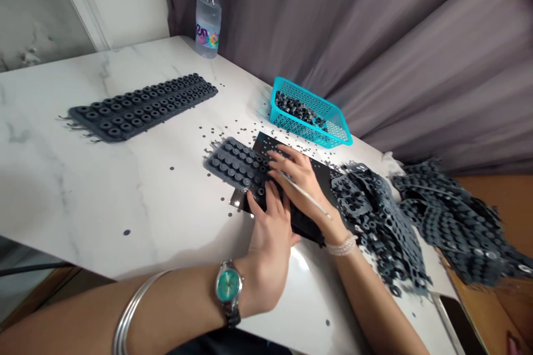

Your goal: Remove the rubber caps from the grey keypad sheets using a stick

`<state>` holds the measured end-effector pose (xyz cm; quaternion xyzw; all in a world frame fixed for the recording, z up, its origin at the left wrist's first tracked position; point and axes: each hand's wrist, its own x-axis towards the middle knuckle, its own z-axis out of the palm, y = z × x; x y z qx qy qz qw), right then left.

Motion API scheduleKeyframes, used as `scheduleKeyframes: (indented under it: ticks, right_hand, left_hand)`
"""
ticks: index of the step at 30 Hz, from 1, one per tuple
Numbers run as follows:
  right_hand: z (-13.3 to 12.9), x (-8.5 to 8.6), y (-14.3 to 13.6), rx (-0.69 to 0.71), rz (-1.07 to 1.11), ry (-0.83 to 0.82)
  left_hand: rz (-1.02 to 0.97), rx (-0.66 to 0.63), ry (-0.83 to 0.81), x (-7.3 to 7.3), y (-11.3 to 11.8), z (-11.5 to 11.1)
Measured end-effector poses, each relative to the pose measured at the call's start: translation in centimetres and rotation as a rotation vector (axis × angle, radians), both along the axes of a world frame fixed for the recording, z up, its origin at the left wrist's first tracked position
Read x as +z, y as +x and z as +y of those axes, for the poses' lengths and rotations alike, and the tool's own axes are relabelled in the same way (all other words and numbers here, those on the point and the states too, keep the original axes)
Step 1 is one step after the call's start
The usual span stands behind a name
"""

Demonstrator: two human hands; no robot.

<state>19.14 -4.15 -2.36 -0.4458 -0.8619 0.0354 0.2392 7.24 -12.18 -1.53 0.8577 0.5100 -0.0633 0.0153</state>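
A dark grey rubber sheet (233,160) with rows of round raised plugs lies across a glossy black plate (263,143). My left hand (270,227) rests on the sheet's near edge, fingers pressed onto it, and appears to hold it down. Over the same sheet is my right hand (300,175), its fingers bent and the fingertips at the plugs. A thin pale stick (306,194), perhaps metal, lies along the right hand, held in it. What the right fingertips touch is partly hidden. Small dark discs are scattered around the plate.
A longer rubber sheet (145,105) lies at the left. Behind the plate stands a turquoise basket (310,134) of small black parts. A water bottle (208,16) is at the back. Piled rubber sheets (391,222) and a phone (460,321) are at the right.
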Motion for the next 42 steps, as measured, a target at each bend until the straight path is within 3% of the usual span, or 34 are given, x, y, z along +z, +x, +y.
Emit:
scheduleKeyframes:
  ticks: [3, 20, 22, 27, 29, 32, 37, 42]
  right_hand:
    - [-0.9, 0.6, -1.3, 0.095, -0.105, -0.025]
    - [-0.1, -0.1, -1.7, 0.157, -0.195, 0.043]
    - [0.3, -0.6, -1.5, 0.109, -0.142, 0.063]
    - [1.6, -1.7, -0.1, -0.287, 0.118, 0.109]
    - [1.9, -1.6, 0.5, -0.346, 0.126, 0.072]
    - [1.8, -1.1, 0.5, -0.272, 0.062, 0.030]
    - [1.1, -0.3, -1.7, -0.012, -0.042, -0.009]
    - [1.1, -0.1, -2.7, 0.038, -0.122, -0.015]
  left_hand:
    - [0.020, -0.003, -0.024, 0.2, 0.1, 0.1]
    - [0.016, -0.005, -0.027, 0.2, 0.1, 0.0]
    - [0.010, 0.000, -0.024, 0.1, 0.1, 0.0]
    - [-0.038, -0.004, -0.035, -0.3, 0.1, -0.1]
    - [-0.055, 0.018, -0.032, -0.5, 0.2, -0.1]
    - [-0.067, 0.040, -0.047, -0.6, 0.4, 0.1]
    - [-0.142, 0.069, -0.039, -0.3, 0.4, 0.1]
    - [-0.099, 0.044, -0.035, -0.2, 0.4, 0.1]
